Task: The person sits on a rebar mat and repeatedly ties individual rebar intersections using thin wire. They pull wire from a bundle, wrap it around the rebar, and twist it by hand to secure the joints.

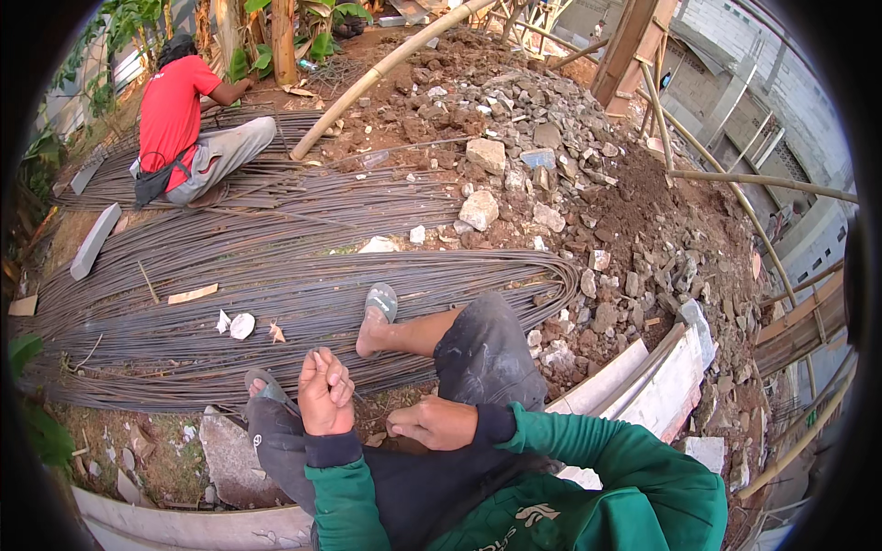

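My left hand (326, 394) is raised above my left knee, palm side towards me, its fingers curled in against the thumb. Nothing shows between those fingers. Low over my lap is my right hand (435, 423), back upwards with the fingers bent; its palm is hidden. A small gap separates the two hands. Before me lies a wide bundle of long steel reinforcing bars (289, 303), bent into loops at the right end. One sandalled foot (377, 313) rests on the bars, and the other sandal (270, 386) is at their near edge.
A person in a red shirt (176, 113) squats on more bars at upper left. Broken stone and concrete rubble (524, 131) is heaped at upper right. A bamboo pole (386, 69) slants across the back. Pale boards (641, 386) lie right of me; a concrete slab (234, 458) lies left.
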Action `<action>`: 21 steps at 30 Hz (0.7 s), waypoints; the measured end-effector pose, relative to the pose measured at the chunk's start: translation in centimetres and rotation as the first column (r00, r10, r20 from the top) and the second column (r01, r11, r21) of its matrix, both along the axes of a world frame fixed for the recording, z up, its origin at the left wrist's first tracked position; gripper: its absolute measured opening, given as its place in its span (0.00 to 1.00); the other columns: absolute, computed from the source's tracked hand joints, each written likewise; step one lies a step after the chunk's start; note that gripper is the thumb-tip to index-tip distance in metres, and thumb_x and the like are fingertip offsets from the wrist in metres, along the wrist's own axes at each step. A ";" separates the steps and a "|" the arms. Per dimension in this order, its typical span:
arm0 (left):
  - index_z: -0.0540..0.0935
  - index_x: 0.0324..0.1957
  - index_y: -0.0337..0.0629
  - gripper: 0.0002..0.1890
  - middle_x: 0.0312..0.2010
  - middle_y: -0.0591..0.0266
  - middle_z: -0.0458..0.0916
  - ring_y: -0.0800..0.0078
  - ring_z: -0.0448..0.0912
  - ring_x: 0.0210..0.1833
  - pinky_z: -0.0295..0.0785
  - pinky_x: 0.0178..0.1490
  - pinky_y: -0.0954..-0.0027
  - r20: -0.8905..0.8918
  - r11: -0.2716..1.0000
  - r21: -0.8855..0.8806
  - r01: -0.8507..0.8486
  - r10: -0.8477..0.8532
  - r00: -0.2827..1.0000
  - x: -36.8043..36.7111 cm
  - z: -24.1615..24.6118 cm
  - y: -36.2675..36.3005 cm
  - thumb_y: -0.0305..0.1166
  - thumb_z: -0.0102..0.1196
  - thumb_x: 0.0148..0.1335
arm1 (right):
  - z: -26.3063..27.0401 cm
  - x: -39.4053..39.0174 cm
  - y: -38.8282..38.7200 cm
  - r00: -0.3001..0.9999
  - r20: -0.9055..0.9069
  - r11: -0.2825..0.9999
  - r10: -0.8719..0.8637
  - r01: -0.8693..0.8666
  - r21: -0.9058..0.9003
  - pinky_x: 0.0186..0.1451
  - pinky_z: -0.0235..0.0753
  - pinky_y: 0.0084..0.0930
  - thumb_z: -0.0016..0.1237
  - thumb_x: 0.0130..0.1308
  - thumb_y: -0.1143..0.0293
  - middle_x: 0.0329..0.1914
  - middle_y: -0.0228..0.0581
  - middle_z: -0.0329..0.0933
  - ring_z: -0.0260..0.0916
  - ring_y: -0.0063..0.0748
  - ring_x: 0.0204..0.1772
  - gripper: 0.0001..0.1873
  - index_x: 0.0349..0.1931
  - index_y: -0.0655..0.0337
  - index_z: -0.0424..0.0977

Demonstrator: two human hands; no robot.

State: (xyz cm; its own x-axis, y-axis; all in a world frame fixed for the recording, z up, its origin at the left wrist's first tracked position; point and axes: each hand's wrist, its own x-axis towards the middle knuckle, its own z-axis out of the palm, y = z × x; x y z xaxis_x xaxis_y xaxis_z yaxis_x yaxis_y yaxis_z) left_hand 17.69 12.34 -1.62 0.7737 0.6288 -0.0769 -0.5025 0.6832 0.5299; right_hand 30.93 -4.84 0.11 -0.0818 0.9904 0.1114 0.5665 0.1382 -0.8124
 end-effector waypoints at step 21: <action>0.71 0.39 0.45 0.08 0.22 0.71 0.65 0.87 0.59 0.17 0.54 0.18 0.83 0.042 0.993 0.115 0.020 -0.025 0.999 1.5 1.3 -2.5 0.34 0.45 0.78 | -0.3 4.4 4.4 0.884 0.376 0.957 -0.278 0.290 0.025 0.35 0.76 0.46 0.43 0.73 0.71 0.32 0.50 0.78 0.80 0.56 0.37 0.07 0.38 0.63 0.72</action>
